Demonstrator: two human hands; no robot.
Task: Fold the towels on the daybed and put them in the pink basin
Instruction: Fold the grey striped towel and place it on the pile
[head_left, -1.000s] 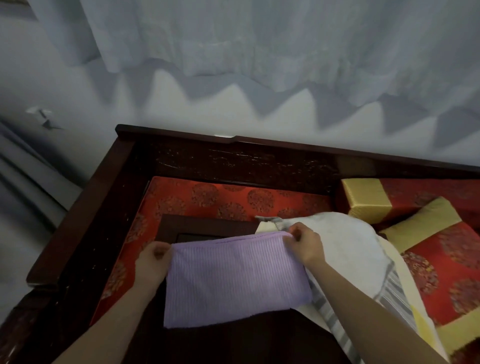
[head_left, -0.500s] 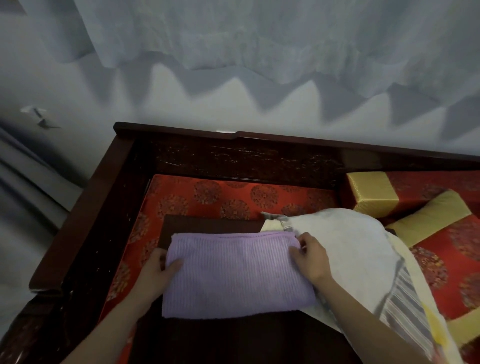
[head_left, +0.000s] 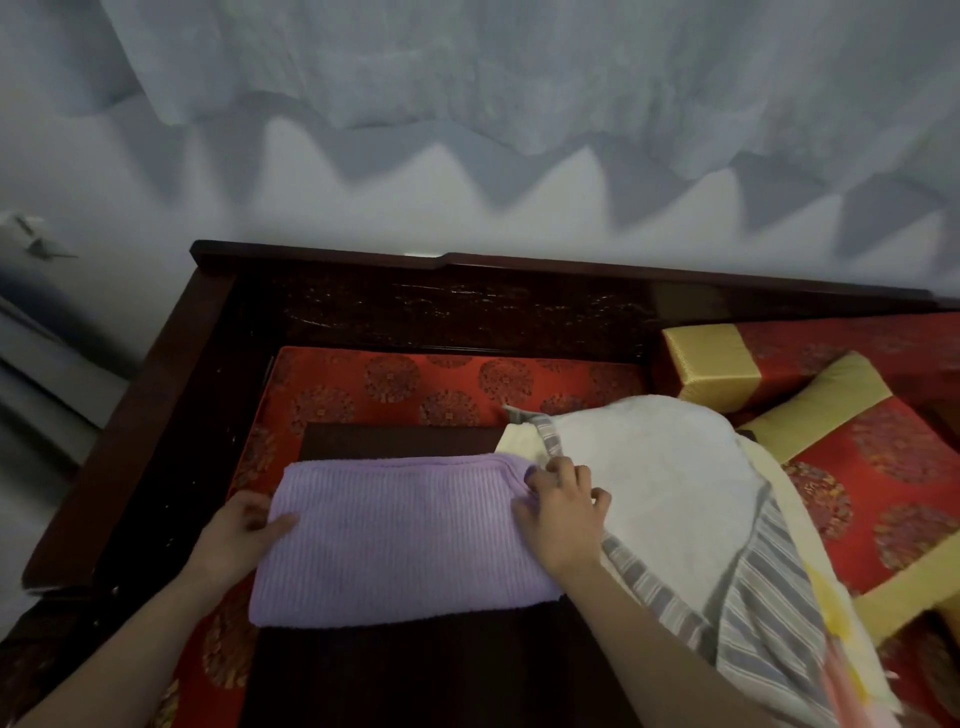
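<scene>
Centrally, the purple towel (head_left: 400, 535) lies half-folded on the dark board (head_left: 395, 441), left hand (head_left: 244, 530) pinching its left edge, right hand (head_left: 563, 512) gripping its far right corner; both ends should align squarely before the next fold.

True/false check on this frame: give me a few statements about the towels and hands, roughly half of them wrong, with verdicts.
1. The purple towel lies folded on the dark wooden board. True.
2. The pink basin sits beside the towels. False: no basin is in view.
3. The right hand grips the purple towel's right end. True.
4. The left hand holds the striped towel. False: it is at the purple towel's left edge; the striped towel lies to the right.
</scene>
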